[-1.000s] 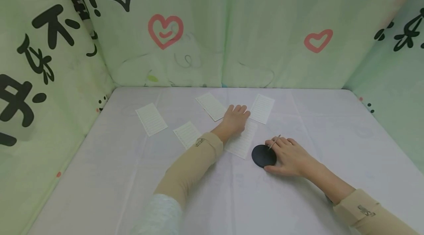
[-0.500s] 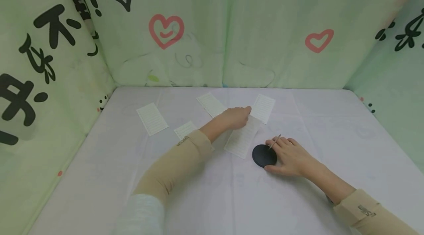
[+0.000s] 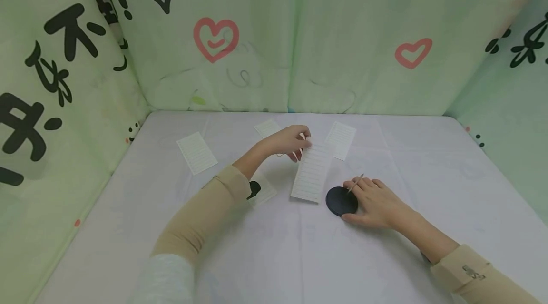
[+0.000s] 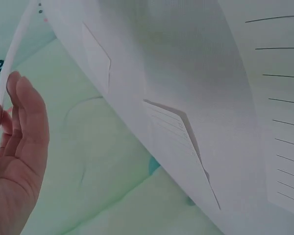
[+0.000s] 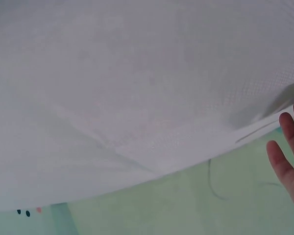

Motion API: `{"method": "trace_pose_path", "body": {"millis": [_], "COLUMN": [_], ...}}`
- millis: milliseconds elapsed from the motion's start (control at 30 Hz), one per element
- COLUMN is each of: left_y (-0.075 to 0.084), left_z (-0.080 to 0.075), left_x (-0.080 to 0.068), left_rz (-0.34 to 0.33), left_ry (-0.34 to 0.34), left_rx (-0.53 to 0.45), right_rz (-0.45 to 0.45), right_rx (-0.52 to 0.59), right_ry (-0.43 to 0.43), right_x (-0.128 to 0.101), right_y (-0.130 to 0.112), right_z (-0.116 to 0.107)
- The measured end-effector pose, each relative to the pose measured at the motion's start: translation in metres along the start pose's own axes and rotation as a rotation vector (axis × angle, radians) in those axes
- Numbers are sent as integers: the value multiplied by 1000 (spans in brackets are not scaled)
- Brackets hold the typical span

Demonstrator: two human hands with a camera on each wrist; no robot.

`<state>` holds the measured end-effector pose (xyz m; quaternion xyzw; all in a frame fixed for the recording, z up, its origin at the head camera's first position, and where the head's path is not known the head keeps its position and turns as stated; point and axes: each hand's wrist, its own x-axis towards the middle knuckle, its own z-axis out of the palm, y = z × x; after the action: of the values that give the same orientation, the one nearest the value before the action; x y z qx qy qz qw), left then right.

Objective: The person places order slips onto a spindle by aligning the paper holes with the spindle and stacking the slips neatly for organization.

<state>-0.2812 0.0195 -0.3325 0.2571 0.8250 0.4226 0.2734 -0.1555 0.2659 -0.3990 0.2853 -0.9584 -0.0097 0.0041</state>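
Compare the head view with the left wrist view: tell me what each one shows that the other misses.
Only the head view shows the right hand resting on a black disc with a thin stick between its fingers, the paper slip lying far left, and the heart-printed curtain.

Only the left wrist view shows the left hand's fingertips up close on the thin edge of a lifted sheet.

Both show the left hand pinching the lined sheet, the white table, and other slips lying on it.
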Motion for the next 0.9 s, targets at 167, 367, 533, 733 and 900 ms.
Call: {"method": "trace_pose_path", "body": {"millis": [167, 367, 533, 733, 900], "left_y": [-4, -3, 2, 15, 27], "left_z": [-3, -1, 2, 5, 12], "left_x": [-8, -21, -27, -34, -37], "left_rz": [4, 16, 48, 90, 103], "left_ry": [19, 28, 21, -12, -66], "left_rx": [-203, -352, -419, -465, -497], "right_rz": [6, 28, 75, 171, 290], "right_rx": [6, 85, 338, 667, 941], "right_ry": [4, -62, -154, -41, 4], "right_x": [-1, -4, -9, -6, 0], "right_y": [-1, 1, 16, 31, 35], "right_z": [0, -10, -37, -82, -112]}}
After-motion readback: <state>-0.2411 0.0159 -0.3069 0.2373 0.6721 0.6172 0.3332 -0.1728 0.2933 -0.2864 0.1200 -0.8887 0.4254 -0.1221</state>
